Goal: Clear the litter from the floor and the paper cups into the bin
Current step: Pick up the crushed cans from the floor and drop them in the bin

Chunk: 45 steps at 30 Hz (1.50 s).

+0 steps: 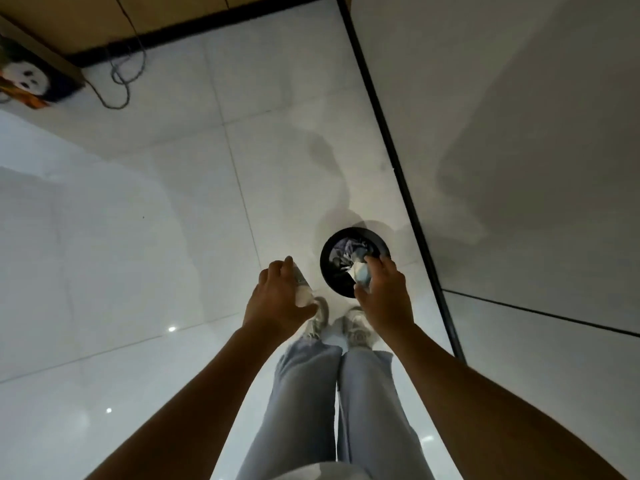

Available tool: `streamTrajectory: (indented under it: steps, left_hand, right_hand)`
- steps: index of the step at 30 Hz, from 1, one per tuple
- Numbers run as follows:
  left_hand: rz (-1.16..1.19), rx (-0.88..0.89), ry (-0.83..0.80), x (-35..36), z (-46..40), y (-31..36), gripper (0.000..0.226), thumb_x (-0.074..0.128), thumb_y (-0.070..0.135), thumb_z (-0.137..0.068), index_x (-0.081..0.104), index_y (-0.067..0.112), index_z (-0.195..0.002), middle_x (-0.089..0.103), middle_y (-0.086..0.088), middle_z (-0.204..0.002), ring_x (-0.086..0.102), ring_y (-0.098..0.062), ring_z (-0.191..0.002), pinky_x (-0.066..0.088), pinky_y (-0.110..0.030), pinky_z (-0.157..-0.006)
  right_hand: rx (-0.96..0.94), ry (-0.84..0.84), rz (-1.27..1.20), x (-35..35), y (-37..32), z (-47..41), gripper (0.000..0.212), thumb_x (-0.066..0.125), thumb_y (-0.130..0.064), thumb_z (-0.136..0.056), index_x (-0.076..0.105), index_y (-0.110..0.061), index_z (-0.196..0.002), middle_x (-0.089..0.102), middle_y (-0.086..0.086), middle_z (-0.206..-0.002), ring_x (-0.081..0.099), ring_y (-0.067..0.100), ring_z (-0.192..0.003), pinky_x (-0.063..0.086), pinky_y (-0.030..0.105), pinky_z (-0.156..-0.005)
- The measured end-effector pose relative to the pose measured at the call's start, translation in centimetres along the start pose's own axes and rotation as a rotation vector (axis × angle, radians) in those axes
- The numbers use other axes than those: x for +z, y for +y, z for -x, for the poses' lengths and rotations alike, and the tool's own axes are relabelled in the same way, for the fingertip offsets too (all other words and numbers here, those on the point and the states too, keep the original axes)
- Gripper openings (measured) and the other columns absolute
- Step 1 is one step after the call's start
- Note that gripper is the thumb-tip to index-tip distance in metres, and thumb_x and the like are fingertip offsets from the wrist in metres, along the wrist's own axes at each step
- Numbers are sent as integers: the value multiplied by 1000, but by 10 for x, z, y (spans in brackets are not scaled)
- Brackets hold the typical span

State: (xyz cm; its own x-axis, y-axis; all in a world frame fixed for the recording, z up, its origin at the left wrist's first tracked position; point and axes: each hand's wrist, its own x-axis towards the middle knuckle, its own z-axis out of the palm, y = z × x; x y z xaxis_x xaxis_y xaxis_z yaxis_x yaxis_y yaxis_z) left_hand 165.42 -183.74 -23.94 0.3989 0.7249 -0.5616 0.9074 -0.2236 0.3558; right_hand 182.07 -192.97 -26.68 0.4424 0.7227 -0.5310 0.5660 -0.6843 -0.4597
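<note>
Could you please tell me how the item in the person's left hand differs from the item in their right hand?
The left hand holds a paper cup that keeps its smooth, tapered form; the right hand grips a crumpled wad of litter with no clear form. The paper cup is beside the bin, over the floor; the wad is over the bin's opening. Both are pale and still in hand.
</note>
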Motion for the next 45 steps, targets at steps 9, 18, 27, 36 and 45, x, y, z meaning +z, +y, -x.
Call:
streamTrajectory:
  steps: [9, 18, 27, 36, 45]
  left_hand:
    - [-112, 213, -87, 61, -70, 14, 99, 77, 45, -72, 22, 10, -147, 38, -7, -143, 39, -24, -127, 44, -33, -98]
    - [-341, 301, -400, 90, -116, 56, 105, 64, 59, -78, 3, 14, -151, 3, -17, -158, 6, -37, -145, 17, -51, -117]
    - [-415, 566, -270, 51, -63, 46, 57, 41, 38, -98, 25, 13, -147, 32, -8, -152, 25, -23, -142, 20, -34, -116]
    - [-772, 816, -280, 6, 17, 76, 54, 33, 39, -100, 25, 13, -147, 35, -9, -149, 29, -24, -140, 17, -37, -116]
    - [-914, 922, -308, 22, 147, 135, 43, 39, 35, -98, 41, 14, -135, 45, -9, -139, 36, -26, -131, 26, -38, -112]
  right_hand:
    - [244, 7, -106, 49, 44, -28, 54, 50, -24, -97, 30, -17, -147, 24, 9, -155, 33, 28, -136, 37, 35, -106]
    - [391, 46, -241, 57, 68, -12, 50, 53, -23, -94, 37, -22, -141, 32, 3, -149, 41, 23, -129, 41, 29, -95]
    - [431, 111, -227, 28, 41, 29, 51, 54, -24, -92, 38, -21, -141, 37, 3, -147, 39, 25, -131, 40, 39, -104]
    - [456, 194, -206, -9, 15, 125, 50, 51, -30, -95, 36, -21, -143, 38, 3, -148, 41, 22, -132, 38, 36, -108]
    - [588, 324, -296, -22, 40, 267, 53, 51, -29, -95, 33, -22, -145, 35, 4, -150, 39, 27, -132, 39, 39, -106]
